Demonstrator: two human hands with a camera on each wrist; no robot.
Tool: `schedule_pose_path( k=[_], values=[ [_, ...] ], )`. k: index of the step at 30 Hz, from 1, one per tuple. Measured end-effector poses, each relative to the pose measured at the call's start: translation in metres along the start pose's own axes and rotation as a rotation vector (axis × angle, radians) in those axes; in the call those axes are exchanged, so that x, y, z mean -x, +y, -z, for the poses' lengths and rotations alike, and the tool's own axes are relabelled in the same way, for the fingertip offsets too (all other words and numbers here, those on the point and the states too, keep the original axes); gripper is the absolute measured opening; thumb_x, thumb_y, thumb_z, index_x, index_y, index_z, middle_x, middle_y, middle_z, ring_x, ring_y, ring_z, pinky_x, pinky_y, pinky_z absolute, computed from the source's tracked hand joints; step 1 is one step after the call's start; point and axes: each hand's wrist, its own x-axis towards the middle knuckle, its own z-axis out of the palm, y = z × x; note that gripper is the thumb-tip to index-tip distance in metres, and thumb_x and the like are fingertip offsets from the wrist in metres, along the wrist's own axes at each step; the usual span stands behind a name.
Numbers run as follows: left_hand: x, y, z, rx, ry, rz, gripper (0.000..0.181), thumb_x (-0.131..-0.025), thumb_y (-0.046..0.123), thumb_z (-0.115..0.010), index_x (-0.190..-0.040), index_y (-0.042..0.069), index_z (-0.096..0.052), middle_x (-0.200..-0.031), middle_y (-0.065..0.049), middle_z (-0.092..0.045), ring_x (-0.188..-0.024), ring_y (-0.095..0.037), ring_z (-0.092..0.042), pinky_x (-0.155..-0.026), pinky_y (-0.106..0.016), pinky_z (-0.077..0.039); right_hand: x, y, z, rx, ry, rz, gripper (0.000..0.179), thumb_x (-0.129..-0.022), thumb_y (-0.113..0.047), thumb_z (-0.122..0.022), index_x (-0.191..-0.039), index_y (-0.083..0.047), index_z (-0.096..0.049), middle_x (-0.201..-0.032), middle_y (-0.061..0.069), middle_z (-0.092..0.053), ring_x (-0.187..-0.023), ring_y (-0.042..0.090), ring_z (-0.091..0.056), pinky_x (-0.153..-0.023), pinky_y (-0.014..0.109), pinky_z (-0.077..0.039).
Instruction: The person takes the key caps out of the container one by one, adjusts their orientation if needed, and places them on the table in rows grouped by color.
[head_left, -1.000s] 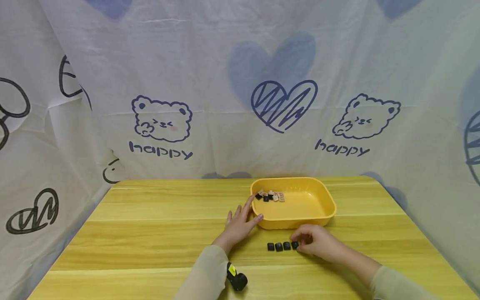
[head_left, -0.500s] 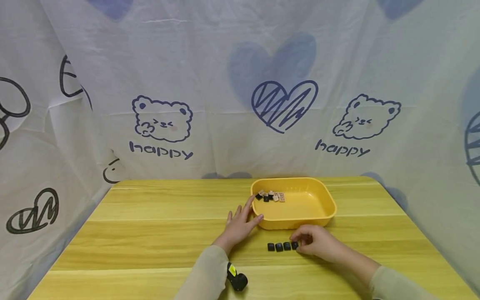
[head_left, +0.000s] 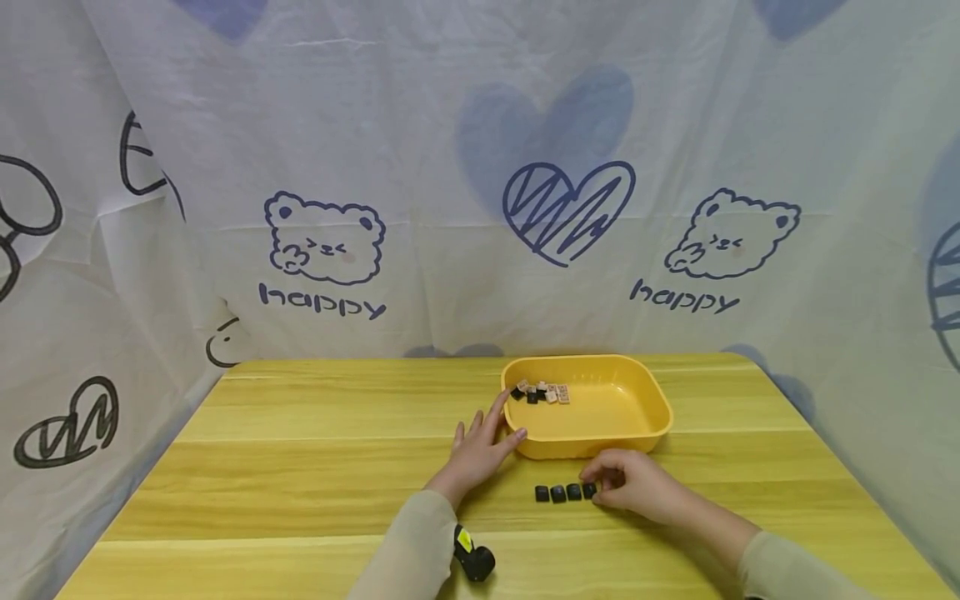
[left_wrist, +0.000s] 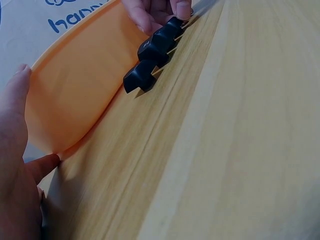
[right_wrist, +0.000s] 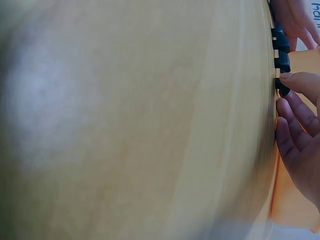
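Observation:
Several black keycaps [head_left: 558,494] lie in a straight row on the wooden table, in front of a yellow tray [head_left: 570,448]. My right hand [head_left: 637,487] pinches the keycap [head_left: 589,491] at the right end of this row between thumb and forefinger. In the right wrist view, the thumb [right_wrist: 300,82] rests on that end keycap [right_wrist: 283,87]. My left hand [head_left: 476,454] has its fingers spread against the tray's left end, thumb at the near corner and forefinger by the rim. The left wrist view shows the nearest keycap [left_wrist: 140,76] sitting upright beside the tray wall [left_wrist: 75,95].
Inside the tray, at its left end, lies a small heap of black keycaps [head_left: 532,397] and pale pieces [head_left: 562,394]. A black device with a yellow label [head_left: 474,557] sits at the left wrist. A printed cloth [head_left: 450,275] hangs behind the table [head_left: 315,467].

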Motion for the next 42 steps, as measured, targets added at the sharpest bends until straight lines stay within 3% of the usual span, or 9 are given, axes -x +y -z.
schedule_pose_path(
  k=[13,24,34,42],
  values=[
    [0.001,-0.001,0.002,-0.002,0.003,-0.003,0.074,-0.099,0.054,-0.047,-0.158,0.034,-0.007,-0.154,-0.007,-0.033,-0.146,-0.04,-0.011,-0.114,-0.055,0.007,0.001,-0.007,0.006,-0.027,0.025,0.034,0.028,-0.078,-0.003,-0.078,-0.105,-0.003,-0.07,-0.093,0.005,-0.067,-0.078,0.012,-0.058,-0.068,0.027,-0.053],
    [0.003,0.003,0.002,0.017,0.004,-0.016,0.074,-0.099,0.054,-0.047,-0.158,0.03,-0.01,-0.153,-0.008,-0.037,-0.145,-0.04,-0.011,-0.114,-0.056,0.006,-0.001,-0.041,0.017,-0.014,0.052,0.078,0.023,-0.082,-0.005,-0.076,-0.104,-0.003,-0.071,-0.095,0.013,-0.067,-0.079,0.013,-0.059,-0.069,0.029,-0.053],
    [0.003,0.004,0.002,0.015,0.006,-0.01,0.074,-0.098,0.055,-0.047,-0.158,0.031,-0.01,-0.153,-0.008,-0.036,-0.145,-0.04,-0.011,-0.114,-0.055,0.006,-0.024,-0.058,0.03,0.06,0.127,0.084,0.02,-0.085,-0.005,-0.075,-0.103,-0.011,-0.073,-0.1,0.007,-0.069,-0.081,0.015,-0.06,-0.073,0.031,-0.053],
    [0.002,0.002,0.001,0.03,0.007,0.001,0.074,-0.098,0.054,-0.048,-0.158,0.032,-0.01,-0.154,-0.007,-0.035,-0.146,-0.039,-0.011,-0.114,-0.055,0.007,-0.049,-0.062,0.034,0.1,0.123,0.051,0.02,-0.086,-0.01,-0.075,-0.105,-0.013,-0.073,-0.099,0.001,-0.069,-0.083,0.017,-0.06,-0.073,0.032,-0.053]
  ],
)
